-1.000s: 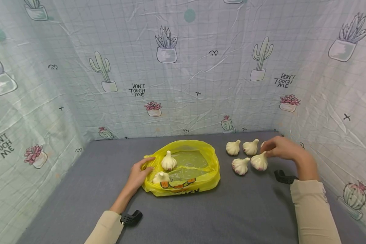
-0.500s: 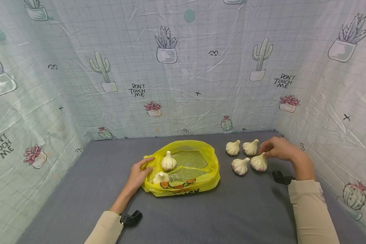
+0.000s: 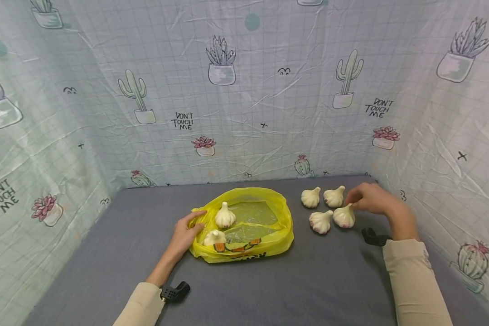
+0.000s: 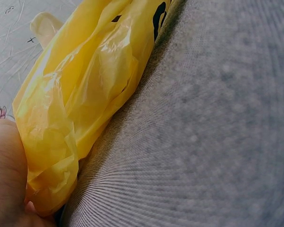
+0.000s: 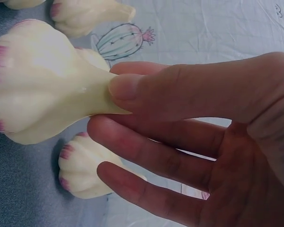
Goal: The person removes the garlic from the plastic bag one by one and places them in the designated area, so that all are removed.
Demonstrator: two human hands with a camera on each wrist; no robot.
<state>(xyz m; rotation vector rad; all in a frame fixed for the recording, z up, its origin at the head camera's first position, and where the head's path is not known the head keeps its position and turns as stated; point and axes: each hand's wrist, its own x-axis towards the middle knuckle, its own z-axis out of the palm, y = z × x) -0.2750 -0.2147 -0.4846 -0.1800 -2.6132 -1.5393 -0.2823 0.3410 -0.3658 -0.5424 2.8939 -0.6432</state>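
Observation:
My right hand (image 3: 370,199) pinches a garlic bulb (image 3: 344,217) by its stem. In the right wrist view, the thumb lies on the neck of that bulb (image 5: 42,85) with fingers beneath. Other bulbs sit close by: one (image 3: 320,222) to its left and two (image 3: 311,198) (image 3: 334,197) behind. Another bulb (image 5: 87,165), below the fingers in the right wrist view, is hidden by the hand in the head view. My left hand (image 3: 184,233) holds the left edge of an opened yellow plastic bag (image 3: 283,240). Inside it are two bulbs (image 3: 225,215) (image 3: 214,237), the nearer partly hidden.
A dark grey cloth covers the table (image 3: 293,290). Patterned plastic sheeting (image 3: 244,108) with cactus prints walls off the back and both sides. Black wrist devices (image 3: 175,291) (image 3: 375,237) sit on both wrists.
My right hand and the pinched bulb have shifted slightly left, closer to the neighbouring bulb. The left hand and the bag have stayed in place.

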